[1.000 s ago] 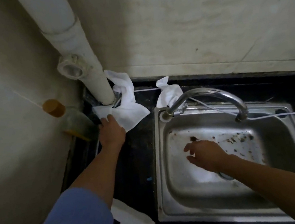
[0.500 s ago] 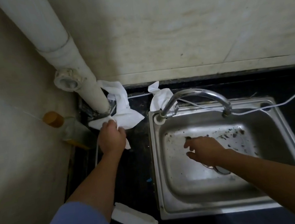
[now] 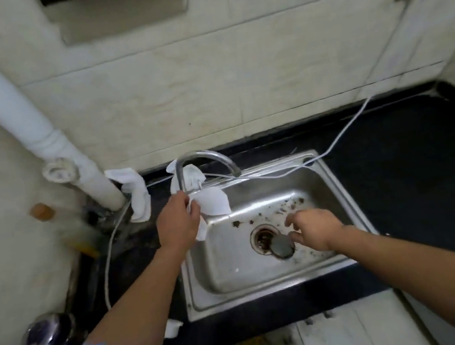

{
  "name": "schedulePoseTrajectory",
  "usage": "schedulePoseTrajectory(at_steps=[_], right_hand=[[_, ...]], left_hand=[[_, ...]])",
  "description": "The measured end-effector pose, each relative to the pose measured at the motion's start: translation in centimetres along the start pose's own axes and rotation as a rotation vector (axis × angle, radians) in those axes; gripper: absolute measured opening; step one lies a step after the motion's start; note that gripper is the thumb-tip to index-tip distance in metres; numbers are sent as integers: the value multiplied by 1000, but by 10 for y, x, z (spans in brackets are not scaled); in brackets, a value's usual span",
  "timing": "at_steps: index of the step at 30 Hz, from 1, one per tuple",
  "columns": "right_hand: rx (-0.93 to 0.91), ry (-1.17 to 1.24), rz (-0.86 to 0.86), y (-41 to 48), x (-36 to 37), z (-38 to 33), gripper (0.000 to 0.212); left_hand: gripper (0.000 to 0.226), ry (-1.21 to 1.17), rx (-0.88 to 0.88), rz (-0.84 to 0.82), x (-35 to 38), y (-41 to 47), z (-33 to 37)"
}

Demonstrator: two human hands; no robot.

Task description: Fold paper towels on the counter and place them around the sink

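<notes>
White paper towel [image 3: 214, 203] is bunched in the left hand [image 3: 179, 225]. The fingers are curled round one end, and the free end fans out just beyond the knuckles, over the back-left corner of the steel sink [image 3: 228, 268]. Half a second ago this hand was gripping towel over by the white drain pipe [image 3: 39, 131]. It has since crossed to the sink and brought this sheet with it.

Directly beyond the hand stands the base of the chrome faucet [image 3: 203, 155], with a second crumpled towel [image 3: 192, 177] tucked behind it. Further out to the hand's left, a folded strip of towel [image 3: 138, 198] stays propped against the foot of the pipe, so that spot looks served. A thin white cable [image 3: 341, 138] runs along the back rim, away to the right.

The right hand [image 3: 314, 227] has barely moved. It hovers inside the basin with its fingers apart and loosely bent, holding nothing, just beside the open drain [image 3: 263, 239] and its dark stopper [image 3: 283, 246].

My reading is that the carried sheet is about to be laid at the faucet corner. No towel shows along the right rim yet. Only a small white scrap [image 3: 172, 327] lies on the counter's near edge, by the left forearm.
</notes>
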State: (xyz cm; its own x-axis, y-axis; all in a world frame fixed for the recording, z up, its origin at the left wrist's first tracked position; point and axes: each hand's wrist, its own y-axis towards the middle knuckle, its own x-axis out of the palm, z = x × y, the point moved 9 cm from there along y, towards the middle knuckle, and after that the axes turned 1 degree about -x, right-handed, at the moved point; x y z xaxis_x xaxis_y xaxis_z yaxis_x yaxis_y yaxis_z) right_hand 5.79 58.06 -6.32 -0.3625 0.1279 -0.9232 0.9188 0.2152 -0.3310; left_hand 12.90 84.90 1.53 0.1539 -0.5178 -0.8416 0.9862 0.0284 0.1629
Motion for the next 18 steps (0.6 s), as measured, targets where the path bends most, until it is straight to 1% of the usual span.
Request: schedulePoseTrajectory(at_steps=[3, 5, 9, 14, 18], right_hand=[[71, 25, 40, -65, 1, 55, 38], [132, 45, 68, -108, 3, 94, 33], [292, 55, 108, -190, 1, 173, 28], [493, 108, 162, -270, 4, 262, 28], [645, 163, 162, -318, 16, 322, 35]], left_hand=[[20, 7, 95, -27, 23, -33, 74], [21, -35, 155, -55, 44, -53, 124], [19, -71, 304, -153, 92, -87, 224], [18, -91, 500, -265, 154, -118, 341], [17, -116, 587, -367, 207, -134, 420]])
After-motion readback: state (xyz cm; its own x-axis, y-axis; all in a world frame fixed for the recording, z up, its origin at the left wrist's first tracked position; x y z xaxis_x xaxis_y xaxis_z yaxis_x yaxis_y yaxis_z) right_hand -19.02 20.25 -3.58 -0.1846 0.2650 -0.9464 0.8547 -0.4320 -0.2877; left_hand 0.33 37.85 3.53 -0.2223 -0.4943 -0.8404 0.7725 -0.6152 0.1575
